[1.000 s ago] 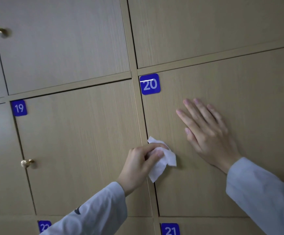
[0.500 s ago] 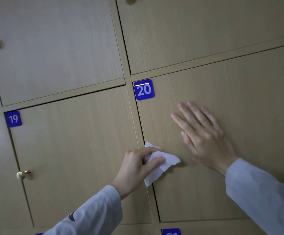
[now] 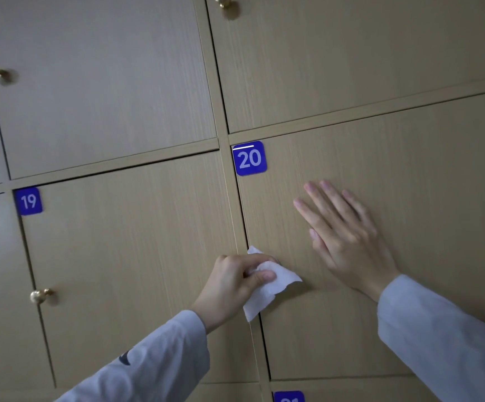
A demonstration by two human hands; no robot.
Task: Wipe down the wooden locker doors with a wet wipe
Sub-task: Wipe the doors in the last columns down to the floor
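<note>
Head view. The lower plate (image 3: 288, 396) is cut off by the frame edge, its number unreadable; your forearms leave the frame in pale sleeves. Your left hand (image 3: 237, 281) curls its fingers and thumb around a crumpled white wet wipe (image 3: 270, 288), whose upper part is hidden inside the grip; it lies against the left edge of door 20 (image 3: 380, 158), over the seam beside door 19 (image 3: 131, 245). Your right hand (image 3: 342, 230) rests flat on door 20, fingers straight and close together. Brass knobs (image 3: 40, 295) appear blurred
</note>
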